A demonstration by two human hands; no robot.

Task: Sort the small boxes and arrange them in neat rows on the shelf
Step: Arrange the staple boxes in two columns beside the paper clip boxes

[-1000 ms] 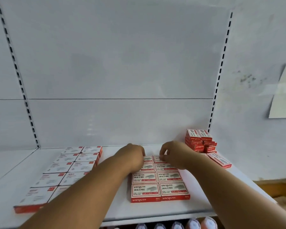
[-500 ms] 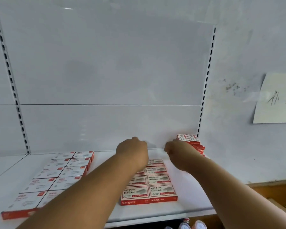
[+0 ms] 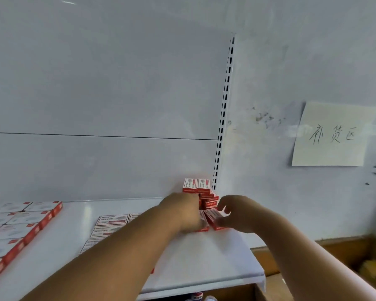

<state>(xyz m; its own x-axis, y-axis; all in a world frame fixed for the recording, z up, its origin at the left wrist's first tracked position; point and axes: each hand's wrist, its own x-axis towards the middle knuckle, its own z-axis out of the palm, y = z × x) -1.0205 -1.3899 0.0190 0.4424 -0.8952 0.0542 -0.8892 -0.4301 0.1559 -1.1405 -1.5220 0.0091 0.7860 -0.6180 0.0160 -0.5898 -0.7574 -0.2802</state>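
Half a second ago my hands hovered over the back end of the middle block of boxes; now both have shifted right, to the pile in the shelf's back right corner, and my view has swung right with them, so the whole handwritten note (image 3: 332, 135) on the wall shows.

My left hand (image 3: 186, 212) lies knuckles-up against the foot of the stack of boxes (image 3: 201, 192). Its fingers curl down over a flat box (image 3: 204, 220) lying at the stack's base, touching it; I cannot tell whether they really grip it, because the hand hides most of it.

My right hand (image 3: 237, 213) is curled, thumb and fingers pinching the near end of a tilted box (image 3: 213, 217), which lies just beside the flat one and leans at an angle to it.

The stack stands several boxes high on the white shelf (image 3: 204, 257), beside the slotted upright (image 3: 225, 109). Its two top boxes sit side by side.

The middle block (image 3: 112, 224) lies in flat rows left of my left forearm, partly hidden by it. The left block (image 3: 20, 224) runs in rows off the frame's left edge, well apart from my hands.
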